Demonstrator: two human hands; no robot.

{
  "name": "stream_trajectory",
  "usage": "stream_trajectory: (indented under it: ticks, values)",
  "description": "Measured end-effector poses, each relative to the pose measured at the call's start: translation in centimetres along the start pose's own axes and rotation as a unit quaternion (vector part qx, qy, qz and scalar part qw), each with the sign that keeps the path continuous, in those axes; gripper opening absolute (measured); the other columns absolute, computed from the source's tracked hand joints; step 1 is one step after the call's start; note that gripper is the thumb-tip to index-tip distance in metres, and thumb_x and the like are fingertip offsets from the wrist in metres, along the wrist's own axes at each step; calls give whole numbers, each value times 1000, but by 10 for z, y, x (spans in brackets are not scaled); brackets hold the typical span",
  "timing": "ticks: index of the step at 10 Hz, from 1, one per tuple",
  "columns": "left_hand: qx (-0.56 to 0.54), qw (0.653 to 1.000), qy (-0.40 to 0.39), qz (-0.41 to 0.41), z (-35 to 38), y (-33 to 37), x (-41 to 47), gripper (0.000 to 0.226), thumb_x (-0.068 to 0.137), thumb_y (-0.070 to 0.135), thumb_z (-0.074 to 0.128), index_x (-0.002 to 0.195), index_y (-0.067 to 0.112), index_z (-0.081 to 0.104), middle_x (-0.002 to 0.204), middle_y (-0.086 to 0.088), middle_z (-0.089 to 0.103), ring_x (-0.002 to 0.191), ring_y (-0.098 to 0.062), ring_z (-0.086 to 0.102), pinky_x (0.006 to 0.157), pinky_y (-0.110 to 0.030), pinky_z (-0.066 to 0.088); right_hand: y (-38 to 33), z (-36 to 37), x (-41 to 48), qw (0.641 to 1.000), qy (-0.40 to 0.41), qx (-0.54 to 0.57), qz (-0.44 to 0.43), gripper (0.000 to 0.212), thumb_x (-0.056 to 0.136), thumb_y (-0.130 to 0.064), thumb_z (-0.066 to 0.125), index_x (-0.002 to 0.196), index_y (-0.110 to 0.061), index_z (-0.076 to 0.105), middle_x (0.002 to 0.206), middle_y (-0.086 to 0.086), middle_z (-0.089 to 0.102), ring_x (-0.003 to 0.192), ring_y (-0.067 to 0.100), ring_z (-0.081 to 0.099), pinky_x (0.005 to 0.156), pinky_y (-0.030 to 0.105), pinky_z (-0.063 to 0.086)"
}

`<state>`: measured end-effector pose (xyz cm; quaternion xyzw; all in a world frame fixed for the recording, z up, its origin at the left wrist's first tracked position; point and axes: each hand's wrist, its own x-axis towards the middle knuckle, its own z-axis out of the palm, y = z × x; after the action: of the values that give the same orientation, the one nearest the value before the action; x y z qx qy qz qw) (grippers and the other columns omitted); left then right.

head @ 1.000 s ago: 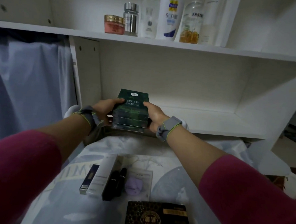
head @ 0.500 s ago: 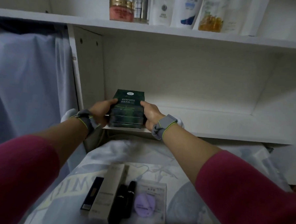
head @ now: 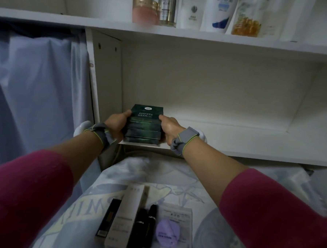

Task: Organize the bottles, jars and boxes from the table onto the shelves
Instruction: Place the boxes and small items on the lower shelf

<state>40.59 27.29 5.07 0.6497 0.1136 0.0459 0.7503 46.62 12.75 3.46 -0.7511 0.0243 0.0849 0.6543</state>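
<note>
Both hands clamp a stack of green boxes (head: 144,125): left hand (head: 117,125) on the left side, right hand (head: 168,128) on the right, fingers curled round the edges, thumbs up near the top box. The stack is at the front left of the lower shelf (head: 234,139), close to the side panel (head: 106,79). Its bottom looks down on the shelf board, but the front lip hides the contact line, so I can't confirm it's fully seated.

How to do this step well:
- Keep even squeeze from both sides; looks like four boxes, loose, and uneven pressure will shear them.
- Slide the stack back as one unit, flat on the board, not tilted.
- Square it against the side panel, leaving the shelf's open right side free for the rest.
- Release both hands together, outward, so no box drags forward.

Upper shelf (head: 50,18) already holds a pink jar (head: 145,11), a silver bottle (head: 167,9) and white bottles (head: 218,12).

Left on the table (head: 208,185): tall white box (head: 124,218), dark slim box (head: 108,217), two black tubes (head: 144,227), purple puff packet (head: 174,230). Task is probably about midway.
</note>
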Motion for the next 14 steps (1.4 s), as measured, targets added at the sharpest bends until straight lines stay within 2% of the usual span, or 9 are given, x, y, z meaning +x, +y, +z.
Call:
stream_trajectory:
  ticks: [1, 2, 4, 5, 6, 7, 8, 9, 14]
  values:
    - [11, 999, 39, 8, -2, 5, -8, 34, 98, 34, 46, 91, 2, 57, 62, -13, 67, 48, -28, 64, 39, -27, 50, 0, -3, 10, 1000, 8, -1, 2, 51, 94, -35, 38, 133, -3, 48, 132, 18, 54, 117, 38, 54, 102, 54, 43]
    - [73, 994, 74, 22, -4, 6, -11, 40, 96, 37, 41, 93, 0, 56, 99, -24, 60, 80, -37, 60, 69, -42, 51, -10, -3, -2, 1000, 13, -7, 8, 33, 97, -23, 36, 116, -1, 51, 126, 19, 57, 115, 37, 56, 103, 56, 43]
    - [145, 985, 85, 27, 4, 0, -21, 37, 99, 24, 34, 118, -3, 50, 122, -25, 57, 98, -35, 52, 64, -33, 42, -12, 3, -20, 999, -6, -25, 19, 24, 99, -17, 34, 110, -3, 50, 122, 21, 57, 113, 33, 56, 105, 56, 40]
    - [295, 952, 73, 39, -8, 0, -13, 53, 89, 16, 59, 134, -4, 41, 134, -24, 52, 123, -38, 51, 79, -39, 51, -9, 7, -20, 999, -17, 7, 35, 27, 99, -21, 39, 116, -6, 52, 129, 22, 55, 118, 38, 54, 102, 57, 42]
    - [247, 962, 105, 39, -19, 4, -9, 55, 87, 11, 63, 136, -2, 41, 134, -22, 52, 126, -35, 49, 85, -22, 52, -7, 16, -18, 997, -43, 48, 42, 30, 98, -24, 41, 119, -9, 54, 123, 14, 60, 114, 36, 59, 98, 54, 48]
    - [233, 967, 88, 51, -25, 4, -3, 51, 88, 7, 61, 134, -2, 43, 134, -24, 52, 126, -37, 49, 93, -29, 49, -7, 24, -15, 995, -62, 57, 44, 32, 97, -27, 42, 122, -11, 55, 126, 12, 60, 113, 32, 60, 96, 51, 50]
    - [208, 972, 94, 55, -25, 2, 1, 45, 98, 23, 39, 135, -3, 43, 138, -23, 49, 126, -36, 50, 40, -10, 45, -8, 30, -15, 994, -80, 55, 44, 33, 96, -28, 43, 123, -13, 56, 123, 10, 61, 113, 31, 60, 96, 51, 50]
    - [213, 969, 119, 47, -25, 0, 1, 45, 101, 22, 32, 136, -3, 43, 140, -23, 47, 127, -36, 49, 29, -8, 34, -9, 31, -15, 993, -93, 63, 44, 27, 97, -26, 43, 115, -13, 58, 117, 11, 65, 112, 29, 62, 96, 50, 50]
    - [232, 964, 127, 33, -24, 6, -8, 46, 101, 21, 30, 138, -5, 40, 142, -25, 44, 129, -37, 46, 27, -9, 32, -10, 34, -22, 995, -80, 41, 39, 30, 93, -30, 46, 116, -15, 59, 124, 10, 63, 112, 28, 61, 92, 51, 53]
